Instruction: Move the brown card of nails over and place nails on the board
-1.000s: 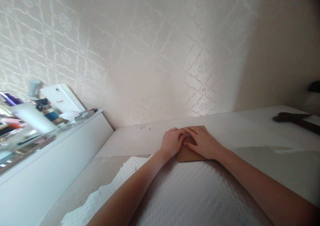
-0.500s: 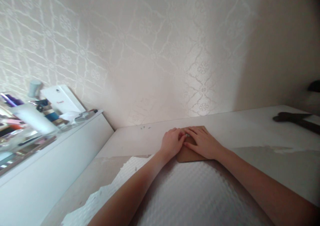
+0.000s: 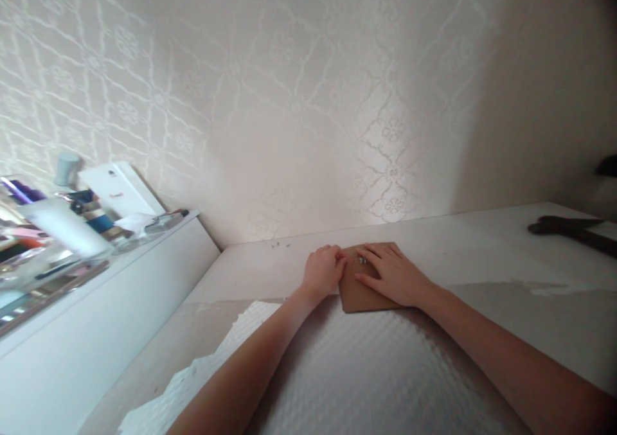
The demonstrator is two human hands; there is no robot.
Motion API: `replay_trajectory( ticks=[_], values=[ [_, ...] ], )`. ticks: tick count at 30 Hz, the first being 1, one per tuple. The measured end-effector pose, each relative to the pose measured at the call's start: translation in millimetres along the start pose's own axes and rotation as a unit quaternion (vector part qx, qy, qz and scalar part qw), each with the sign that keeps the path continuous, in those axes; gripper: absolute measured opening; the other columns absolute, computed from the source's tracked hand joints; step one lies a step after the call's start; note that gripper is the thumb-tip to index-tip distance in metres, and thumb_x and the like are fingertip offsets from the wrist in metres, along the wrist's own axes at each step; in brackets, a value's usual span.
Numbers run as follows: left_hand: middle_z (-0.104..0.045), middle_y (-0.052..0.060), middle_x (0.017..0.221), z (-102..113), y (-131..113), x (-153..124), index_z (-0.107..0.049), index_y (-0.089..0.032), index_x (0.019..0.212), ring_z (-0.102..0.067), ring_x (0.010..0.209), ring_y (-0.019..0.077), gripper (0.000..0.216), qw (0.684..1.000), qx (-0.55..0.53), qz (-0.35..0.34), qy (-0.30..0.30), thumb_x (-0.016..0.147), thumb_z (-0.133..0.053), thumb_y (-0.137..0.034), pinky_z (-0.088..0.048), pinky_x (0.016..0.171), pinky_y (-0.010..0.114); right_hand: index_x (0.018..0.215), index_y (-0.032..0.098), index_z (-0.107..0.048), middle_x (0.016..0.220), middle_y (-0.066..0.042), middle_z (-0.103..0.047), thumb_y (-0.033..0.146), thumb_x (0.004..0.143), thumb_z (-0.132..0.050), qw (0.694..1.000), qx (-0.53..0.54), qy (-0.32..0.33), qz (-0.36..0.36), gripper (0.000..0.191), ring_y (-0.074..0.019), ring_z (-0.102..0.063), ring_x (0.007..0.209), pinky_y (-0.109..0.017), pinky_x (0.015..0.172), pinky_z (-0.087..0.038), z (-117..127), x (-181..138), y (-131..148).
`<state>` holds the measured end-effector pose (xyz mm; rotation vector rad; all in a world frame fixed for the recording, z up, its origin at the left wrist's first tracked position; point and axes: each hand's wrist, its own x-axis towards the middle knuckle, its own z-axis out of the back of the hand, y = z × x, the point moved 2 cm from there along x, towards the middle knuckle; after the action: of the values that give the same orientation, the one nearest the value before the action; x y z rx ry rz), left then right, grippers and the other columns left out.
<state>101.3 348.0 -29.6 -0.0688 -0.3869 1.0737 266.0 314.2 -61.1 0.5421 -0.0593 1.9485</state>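
Observation:
A brown rectangular board (image 3: 367,297), like cardboard, lies flat on the white table. My right hand (image 3: 393,271) rests on its right half, fingers spread and pressing down lightly. At the board's left edge is my left hand (image 3: 325,269), its fingers curled and pinched together; anything between the fingertips is hidden. Several tiny whitish bits (image 3: 362,261) lie on the board between the two hands, too small to name.
White textured sheet (image 3: 357,364) spreads under my forearms. Small dark bits (image 3: 279,246) lie by the wall. A dark tool with long handles (image 3: 569,229) is at the far right. On the left, a white cabinet (image 3: 120,313) carries a white box (image 3: 120,187) and clutter.
My left hand has drawn back to the left, from over the board's middle to its left edge. The right hand has stayed in place on the board.

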Motion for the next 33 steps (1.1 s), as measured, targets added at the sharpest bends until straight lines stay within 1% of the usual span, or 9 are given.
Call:
replay_trajectory(
  ticks=[4,8,11,14,21,24,27,30,33],
  values=[
    [-0.068,0.003,0.095,12.4,24.9,4.1,-0.064,-0.020,0.090,-0.061,0.083,0.0146,0.017,0.997,0.030,0.050,-0.045,0.089,-0.047,-0.024,-0.043,0.078,0.026,0.128,0.014,-0.053,0.133,-0.015,-0.050,0.049,0.087,-0.045,1.000,0.006,-0.001,-0.002,0.054,-0.0291,-0.044,0.121,-0.047,0.103,-0.030,1.4,-0.4,0.5],
    [-0.069,0.005,0.097,27.2,62.4,5.1,-0.064,-0.020,0.094,-0.062,0.089,0.0171,0.022,0.980,0.095,0.148,-0.092,0.091,-0.043,-0.025,-0.042,0.082,0.029,0.126,0.014,-0.055,0.132,-0.015,-0.051,0.050,0.088,-0.044,1.000,0.009,-0.005,-0.004,0.054,-0.0292,-0.044,0.122,-0.046,0.103,-0.030,2.2,-1.0,0.9],
    [-0.069,0.007,0.100,34.6,86.6,2.6,-0.064,-0.020,0.094,-0.062,0.095,0.0210,0.024,0.961,0.138,0.226,-0.077,0.090,-0.042,-0.026,-0.042,0.082,0.033,0.127,0.015,-0.054,0.132,-0.014,-0.051,0.051,0.088,-0.043,1.000,0.011,-0.007,-0.005,0.054,-0.0288,-0.044,0.122,-0.046,0.104,-0.030,2.9,-1.3,1.1],
    [-0.069,0.009,0.103,38.0,101.4,-0.2,-0.066,-0.020,0.096,-0.062,0.099,0.0237,0.026,0.946,0.156,0.279,-0.056,0.088,-0.041,-0.026,-0.043,0.083,0.035,0.127,0.014,-0.053,0.132,-0.015,-0.051,0.051,0.088,-0.043,1.000,0.011,-0.002,-0.006,0.055,-0.0286,-0.044,0.122,-0.046,0.104,-0.030,3.1,-1.2,1.0],
    [-0.068,0.011,0.109,37.6,116.9,-3.3,-0.068,-0.021,0.100,-0.060,0.105,0.0275,0.029,0.933,0.141,0.328,-0.044,0.087,-0.042,-0.025,-0.044,0.086,0.040,0.127,0.013,-0.054,0.133,-0.015,-0.050,0.052,0.088,-0.042,1.000,0.012,0.004,-0.011,0.056,-0.0285,-0.043,0.123,-0.045,0.105,-0.030,2.5,-0.9,0.6],
    [-0.067,0.009,0.111,37.4,119.5,-3.7,-0.067,-0.021,0.104,-0.060,0.107,0.0274,0.030,0.938,0.118,0.322,-0.056,0.088,-0.041,-0.024,-0.045,0.087,0.041,0.127,0.013,-0.054,0.133,-0.015,-0.050,0.052,0.088,-0.042,1.000,0.010,0.003,-0.015,0.056,-0.0290,-0.043,0.123,-0.046,0.105,-0.030,2.8,-1.0,1.0],
    [-0.067,0.009,0.111,36.6,114.2,-0.2,-0.065,-0.020,0.109,-0.060,0.105,0.0260,0.032,0.948,0.099,0.286,-0.098,0.089,-0.040,-0.021,-0.045,0.087,0.040,0.128,0.014,-0.053,0.133,-0.015,-0.050,0.051,0.088,-0.043,1.000,0.009,0.001,-0.016,0.056,-0.0289,-0.043,0.123,-0.046,0.105,-0.030,3.6,-1.3,2.3],
    [-0.068,0.008,0.105,32.0,93.4,7.0,-0.065,-0.019,0.107,-0.063,0.094,0.0207,0.030,0.970,0.054,0.201,-0.129,0.089,-0.041,-0.020,-0.046,0.086,0.034,0.129,0.014,-0.051,0.133,-0.014,-0.051,0.050,0.087,-0.044,1.000,0.010,-0.008,-0.017,0.056,-0.0287,-0.044,0.122,-0.046,0.105,-0.030,4.4,-1.6,3.6],
    [-0.069,0.004,0.097,21.9,57.1,11.4,-0.067,-0.019,0.103,-0.062,0.079,0.0143,0.025,0.992,-0.024,0.078,-0.099,0.086,-0.048,-0.018,-0.047,0.083,0.028,0.131,0.011,-0.049,0.132,-0.016,-0.051,0.048,0.086,-0.045,1.000,0.008,-0.012,-0.018,0.058,-0.0290,-0.044,0.122,-0.045,0.105,-0.030,3.6,-1.3,3.6]
  ],
)
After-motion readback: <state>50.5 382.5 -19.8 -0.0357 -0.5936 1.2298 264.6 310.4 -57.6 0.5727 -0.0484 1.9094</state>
